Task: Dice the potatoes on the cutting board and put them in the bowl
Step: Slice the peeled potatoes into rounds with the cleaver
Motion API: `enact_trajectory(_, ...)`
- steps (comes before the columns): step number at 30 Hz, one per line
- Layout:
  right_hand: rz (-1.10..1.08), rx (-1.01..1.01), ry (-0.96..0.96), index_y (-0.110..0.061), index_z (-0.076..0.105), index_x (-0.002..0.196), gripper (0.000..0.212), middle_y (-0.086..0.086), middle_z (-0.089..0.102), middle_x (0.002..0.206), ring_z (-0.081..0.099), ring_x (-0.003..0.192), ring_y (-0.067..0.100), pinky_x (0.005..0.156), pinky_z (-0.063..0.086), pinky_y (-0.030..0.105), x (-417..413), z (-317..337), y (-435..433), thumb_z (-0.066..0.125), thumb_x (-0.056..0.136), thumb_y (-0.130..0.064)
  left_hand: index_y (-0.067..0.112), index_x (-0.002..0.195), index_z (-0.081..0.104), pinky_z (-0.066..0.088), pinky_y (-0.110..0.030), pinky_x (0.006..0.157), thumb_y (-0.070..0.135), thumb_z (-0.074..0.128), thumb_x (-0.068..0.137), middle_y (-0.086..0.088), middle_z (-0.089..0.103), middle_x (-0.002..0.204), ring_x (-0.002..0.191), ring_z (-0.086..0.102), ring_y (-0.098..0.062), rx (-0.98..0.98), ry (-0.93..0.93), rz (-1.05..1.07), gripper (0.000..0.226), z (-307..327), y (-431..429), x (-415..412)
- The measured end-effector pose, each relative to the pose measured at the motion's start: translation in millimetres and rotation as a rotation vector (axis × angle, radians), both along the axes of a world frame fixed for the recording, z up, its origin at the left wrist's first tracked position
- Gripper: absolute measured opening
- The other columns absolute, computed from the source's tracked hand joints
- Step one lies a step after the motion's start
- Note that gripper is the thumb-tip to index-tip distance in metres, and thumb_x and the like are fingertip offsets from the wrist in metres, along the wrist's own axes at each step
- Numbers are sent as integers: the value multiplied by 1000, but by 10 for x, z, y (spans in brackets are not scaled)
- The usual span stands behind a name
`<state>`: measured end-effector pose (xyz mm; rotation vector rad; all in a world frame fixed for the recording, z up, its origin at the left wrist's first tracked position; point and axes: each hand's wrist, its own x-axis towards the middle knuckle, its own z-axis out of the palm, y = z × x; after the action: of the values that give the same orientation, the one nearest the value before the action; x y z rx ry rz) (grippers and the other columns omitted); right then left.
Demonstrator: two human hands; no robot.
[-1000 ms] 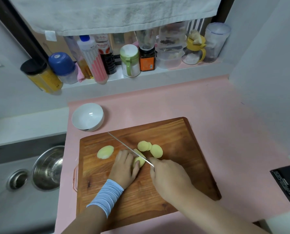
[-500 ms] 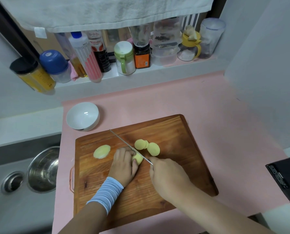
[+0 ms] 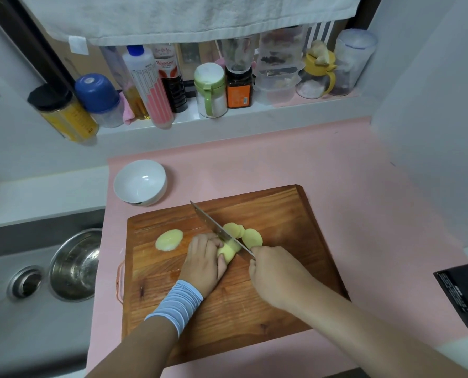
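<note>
Now my right hand (image 3: 275, 274), gripping the knife (image 3: 213, 225), has tilted it up off the potato (image 3: 228, 251), which my left hand (image 3: 204, 257) pins on the cutting board (image 3: 282, 214); only slices (image 3: 250, 237) yet, bowl (image 3: 140, 182) empty.

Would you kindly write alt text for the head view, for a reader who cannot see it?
A person's left hand steadies a peeled potato piece on a wooden cutting board while the right hand slices it with a knife. Several cut slices lie nearby; an empty white bowl stands beyond the board.
</note>
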<state>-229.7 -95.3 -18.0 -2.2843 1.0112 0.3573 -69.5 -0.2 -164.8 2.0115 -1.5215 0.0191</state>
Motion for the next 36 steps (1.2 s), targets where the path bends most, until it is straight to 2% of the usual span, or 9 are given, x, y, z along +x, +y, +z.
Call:
enact_trajectory(5, 18, 21, 41, -25, 41, 74, 30, -4, 51, 73, 49, 62, 13, 51, 34, 27, 64, -38, -52, 43, 104, -21, 11, 103, 47, 41, -37, 89, 19, 49, 83, -11, 53, 107, 96, 47, -28, -15, -2, -6, 21, 10, -3, 0)
enact_trajectory(10, -7, 62, 54, -20, 54, 93, 18, -1, 60, 83, 59, 72, 18, 56, 40, 28, 63, -72, -91, 42, 105, -25, 12, 103, 47, 40, -36, 90, 20, 50, 83, -12, 55, 107, 97, 46, -27, -20, 7, 5, 22, 12, -7, -2)
enact_trajectory(14, 31, 37, 60, -20, 47, 85, 18, -3, 52, 75, 54, 71, 18, 60, 39, 30, 137, -110, -74, 44, 103, -19, 11, 101, 47, 39, -37, 87, 18, 50, 82, -13, 54, 105, 95, 46, -27, -35, 2, -17, 21, 7, -14, 5)
enact_trajectory(17, 20, 53, 59, -16, 54, 89, 20, 1, 59, 78, 58, 69, 18, 52, 39, 26, 21, -133, -78, 43, 104, -19, 11, 101, 47, 39, -35, 87, 17, 50, 81, -13, 55, 104, 93, 45, -27, -50, -7, -17, 21, 21, -32, 3)
enact_trajectory(21, -7, 60, 17, -17, 56, 90, 23, 2, 62, 80, 61, 70, 19, 61, 47, 31, 50, -186, -80, 41, 105, -24, 10, 101, 47, 38, -34, 87, 17, 50, 81, -12, 54, 104, 93, 45, -26, -52, -16, -8, 21, 12, -29, -3)
enact_trajectory(25, -4, 60, -8, -17, 54, 86, 24, 2, 62, 80, 63, 73, 20, 63, 49, 33, 81, -256, -63, 41, 105, -23, 10, 101, 47, 39, -36, 87, 18, 50, 82, -13, 54, 104, 94, 45, -27, -50, -15, -9, 20, 1, -15, 6)
enact_trajectory(28, -39, 84, -23, -15, 58, 91, 24, 1, 64, 79, 63, 69, 18, 65, 53, 34, -17, -285, -54, 41, 105, -24, 10, 101, 47, 38, -35, 87, 18, 50, 82, -13, 54, 104, 94, 45, -27, -51, -25, -11, 20, 3, -19, 3)
enact_trajectory(36, -43, 94, -48, -13, 60, 96, 23, 0, 61, 76, 62, 70, 19, 67, 52, 36, 66, -459, -49, 40, 105, -22, 11, 102, 47, 40, -38, 88, 19, 49, 83, -14, 55, 104, 95, 47, -29, -46, -13, -9, 21, -25, -10, 9)
